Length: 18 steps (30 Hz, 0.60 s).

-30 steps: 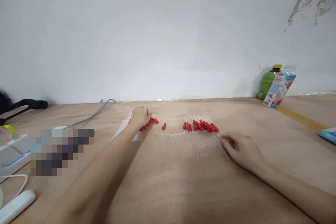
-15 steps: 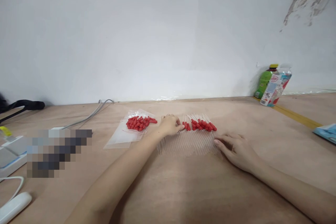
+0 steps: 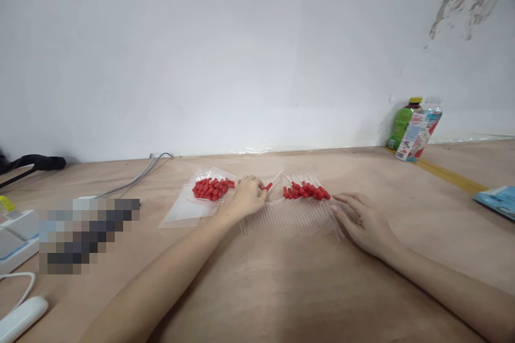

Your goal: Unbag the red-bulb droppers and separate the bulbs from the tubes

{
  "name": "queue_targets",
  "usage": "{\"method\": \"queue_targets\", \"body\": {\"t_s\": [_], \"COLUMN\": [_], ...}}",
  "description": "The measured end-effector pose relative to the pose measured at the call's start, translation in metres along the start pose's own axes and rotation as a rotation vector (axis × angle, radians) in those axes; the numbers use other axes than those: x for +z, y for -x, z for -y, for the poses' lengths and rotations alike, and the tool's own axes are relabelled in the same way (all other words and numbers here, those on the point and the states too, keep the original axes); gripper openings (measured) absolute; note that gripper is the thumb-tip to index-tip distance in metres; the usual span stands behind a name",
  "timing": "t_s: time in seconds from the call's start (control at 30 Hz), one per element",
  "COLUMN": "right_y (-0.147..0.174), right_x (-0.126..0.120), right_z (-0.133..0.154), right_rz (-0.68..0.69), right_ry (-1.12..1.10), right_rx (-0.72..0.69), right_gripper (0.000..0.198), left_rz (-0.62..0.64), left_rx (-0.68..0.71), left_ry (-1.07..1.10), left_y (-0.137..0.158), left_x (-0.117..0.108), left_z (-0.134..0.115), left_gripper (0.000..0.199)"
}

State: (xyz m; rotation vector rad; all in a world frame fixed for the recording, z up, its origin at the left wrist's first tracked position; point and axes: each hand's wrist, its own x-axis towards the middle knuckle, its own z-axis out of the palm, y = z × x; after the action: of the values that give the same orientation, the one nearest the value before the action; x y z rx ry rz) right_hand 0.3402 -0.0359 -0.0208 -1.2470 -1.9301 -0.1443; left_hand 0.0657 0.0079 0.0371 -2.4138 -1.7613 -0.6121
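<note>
My left hand [image 3: 248, 194] is closed on a dropper with a red rubber bulb [image 3: 267, 186]; its thin clear tube points up and to the right. Right of it lies a row of droppers with red bulbs [image 3: 308, 191], their tubes pointing away from me. Nearer to me, several thin clear tubes [image 3: 287, 220] lie side by side. At the row's right end my right hand [image 3: 362, 222] rests on the table, fingers stretched and apart, holding nothing. Loose red rubber bulbs [image 3: 209, 188] are heaped on a clear plastic bag [image 3: 181, 209] beside my left hand.
A green bottle [image 3: 398, 127] and a patterned carton-like container [image 3: 418, 136] stand by the wall at the back right. A blue packet [image 3: 497, 198] lies at the right edge. To the left are a white power strip [image 3: 20, 238], a grey cable [image 3: 137, 178] and a blurred-out object [image 3: 90, 236].
My left hand has moved slightly left, away from the row, and a dropper with a red bulb now shows tilted in its fingers. My right hand has barely shifted.
</note>
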Motion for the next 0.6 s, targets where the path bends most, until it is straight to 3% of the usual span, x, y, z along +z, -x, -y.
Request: {"method": "queue_targets", "body": {"t_s": [0.13, 0.27, 0.47, 0.6], "right_y": [-0.007, -0.017, -0.023, -0.020], "right_x": [0.001, 0.011, 0.036, 0.040], "right_z": [0.008, 0.037, 0.086, 0.091], "right_rz": [-0.071, -0.094, -0.044, -0.025], "right_ry": [0.044, 0.020, 0.022, 0.029], "right_rx": [-0.085, -0.222, -0.466, -0.480], "right_gripper": [0.030, 0.032, 0.036, 0.031], "left_rz": [-0.085, -0.167, -0.223, -0.247], "left_rx": [0.131, 0.338, 0.404, 0.441], "left_ry": [-0.018, -0.055, -0.025, 0.026], "left_y": [0.037, 0.063, 0.078, 0.081], "left_x": [-0.011, -0.014, -0.005, -0.001], "left_z": [0.018, 0.027, 0.025, 0.024], "left_gripper": [0.013, 0.015, 0.014, 0.013]}}
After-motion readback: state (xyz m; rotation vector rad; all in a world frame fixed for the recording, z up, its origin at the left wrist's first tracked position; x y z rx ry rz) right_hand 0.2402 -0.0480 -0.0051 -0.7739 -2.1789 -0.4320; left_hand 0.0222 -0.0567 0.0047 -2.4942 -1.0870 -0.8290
